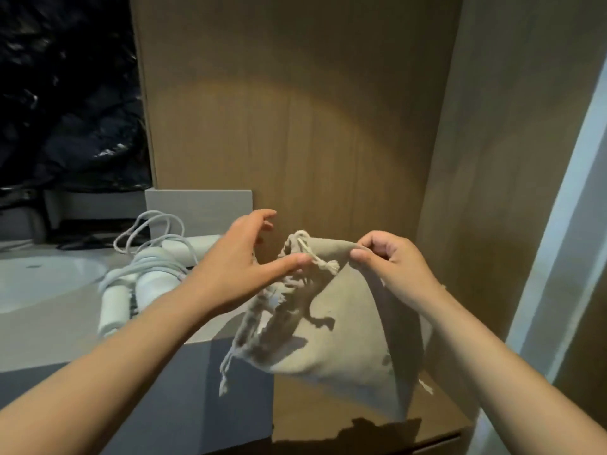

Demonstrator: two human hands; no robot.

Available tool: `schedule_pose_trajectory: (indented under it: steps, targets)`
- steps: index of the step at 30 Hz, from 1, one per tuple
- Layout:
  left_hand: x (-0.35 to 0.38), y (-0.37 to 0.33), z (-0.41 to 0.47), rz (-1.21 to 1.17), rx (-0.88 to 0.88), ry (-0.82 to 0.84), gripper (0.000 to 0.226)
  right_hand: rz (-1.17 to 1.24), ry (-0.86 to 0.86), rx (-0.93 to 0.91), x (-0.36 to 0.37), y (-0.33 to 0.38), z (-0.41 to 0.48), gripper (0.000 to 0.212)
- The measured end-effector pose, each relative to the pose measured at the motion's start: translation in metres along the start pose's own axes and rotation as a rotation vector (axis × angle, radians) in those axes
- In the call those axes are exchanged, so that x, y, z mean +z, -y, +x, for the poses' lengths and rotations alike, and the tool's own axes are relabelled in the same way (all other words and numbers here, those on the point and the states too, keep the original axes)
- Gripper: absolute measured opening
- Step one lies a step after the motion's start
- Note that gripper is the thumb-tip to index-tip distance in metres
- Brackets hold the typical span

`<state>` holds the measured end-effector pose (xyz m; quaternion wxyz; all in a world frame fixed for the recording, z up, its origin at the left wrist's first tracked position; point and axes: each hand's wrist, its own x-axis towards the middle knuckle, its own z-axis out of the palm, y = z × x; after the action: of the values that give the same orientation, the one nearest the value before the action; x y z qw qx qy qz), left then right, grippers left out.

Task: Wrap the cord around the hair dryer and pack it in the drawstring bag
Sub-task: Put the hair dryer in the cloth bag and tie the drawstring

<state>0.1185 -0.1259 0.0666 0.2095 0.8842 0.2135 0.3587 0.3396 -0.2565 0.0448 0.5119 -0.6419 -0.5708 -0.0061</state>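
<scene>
— Head view first: what do your hands do?
— My right hand (pixel 387 264) pinches the top edge of the beige bag (pixel 345 323) between thumb and curled fingers, and the bag hangs from it in the air, in front of the wooden wall (pixel 295 126). My left hand (pixel 230 267) is open: only the straight thumb touches the gathered mouth of the bag, beside the knotted string (pixel 325 265), and the fingers are spread above and hold nothing.
— And the hair dryer?
— The white hair dryer (pixel 147 284) lies on the grey counter (pixel 49 323), to my left, near the sink (pixel 42 274). The cord (pixel 144 262) is wound around its body, with some loose loops behind it. It is apart from the bag.
</scene>
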Motion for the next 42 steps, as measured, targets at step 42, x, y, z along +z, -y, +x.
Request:
schedule_pose_trajectory:
  steps: [42]
  targets:
    - [-0.201, 0.189, -0.054, 0.038, -0.367, -0.48, 0.026, 0.515, 0.112, 0.174, 0.262, 0.177, 0.213, 0.009]
